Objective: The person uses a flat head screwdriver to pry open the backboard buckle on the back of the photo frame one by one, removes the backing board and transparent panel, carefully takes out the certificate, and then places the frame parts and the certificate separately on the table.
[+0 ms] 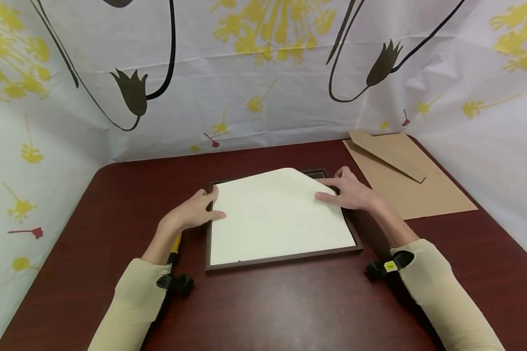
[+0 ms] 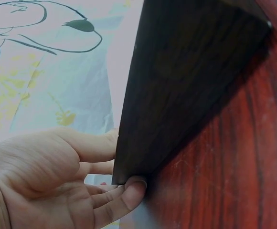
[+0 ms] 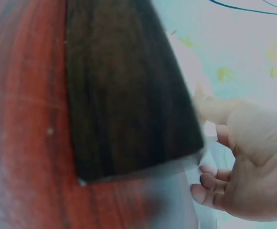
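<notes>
A white sheet (image 1: 276, 219) lies over a dark rectangular frame (image 1: 285, 257), its upper right part bent upward. At the frame's left side my left hand (image 1: 191, 210) has its thumb on the sheet; in the left wrist view the left hand's (image 2: 57, 176) fingers curl round the end of the dark frame side (image 2: 176, 81). My right hand (image 1: 349, 191) pinches the sheet near its upper right edge. In the right wrist view, the right hand (image 3: 255, 157) is beside the corner of the frame (image 3: 129, 90), with some fingertips below the sheet.
A brown board (image 1: 421, 195) lies at the back right of the dark red table (image 1: 263, 307), with a folded brown piece (image 1: 386, 153) on top. A yellow and black tool (image 1: 175, 244) is partly hidden by the left forearm. Patterned white cloth (image 1: 246, 112) hangs behind the table.
</notes>
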A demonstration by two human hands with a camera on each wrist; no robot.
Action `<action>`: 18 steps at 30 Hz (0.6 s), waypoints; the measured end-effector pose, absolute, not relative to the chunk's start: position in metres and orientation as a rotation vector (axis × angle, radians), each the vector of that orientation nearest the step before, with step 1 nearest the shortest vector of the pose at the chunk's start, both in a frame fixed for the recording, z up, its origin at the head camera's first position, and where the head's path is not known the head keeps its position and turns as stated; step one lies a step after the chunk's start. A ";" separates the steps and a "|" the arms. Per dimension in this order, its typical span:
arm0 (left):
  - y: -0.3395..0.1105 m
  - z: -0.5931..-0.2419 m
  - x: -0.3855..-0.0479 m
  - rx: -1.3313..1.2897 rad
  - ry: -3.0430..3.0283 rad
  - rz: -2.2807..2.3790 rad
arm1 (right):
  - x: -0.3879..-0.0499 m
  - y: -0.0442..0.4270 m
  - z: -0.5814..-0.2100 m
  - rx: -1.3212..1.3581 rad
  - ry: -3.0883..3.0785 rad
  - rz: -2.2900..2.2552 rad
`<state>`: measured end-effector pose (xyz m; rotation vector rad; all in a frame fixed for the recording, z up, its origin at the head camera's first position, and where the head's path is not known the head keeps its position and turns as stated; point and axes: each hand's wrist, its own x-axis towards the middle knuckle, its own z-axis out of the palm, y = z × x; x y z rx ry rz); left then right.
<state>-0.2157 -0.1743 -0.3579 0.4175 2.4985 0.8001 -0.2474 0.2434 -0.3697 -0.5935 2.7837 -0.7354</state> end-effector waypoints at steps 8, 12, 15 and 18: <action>-0.174 -0.356 -0.214 0.433 2.499 0.802 | -0.244 0.243 -0.353 -0.705 2.713 -0.886; -0.175 -0.356 -0.214 0.443 2.522 0.772 | -0.242 0.243 -0.343 -0.605 2.667 -1.110; -0.175 -0.355 -0.215 0.458 2.535 0.753 | -0.240 0.243 -0.337 -0.500 2.578 -1.303; -0.175 -0.355 -0.215 0.471 2.541 0.750 | -0.239 0.242 -0.333 -0.462 2.507 -1.358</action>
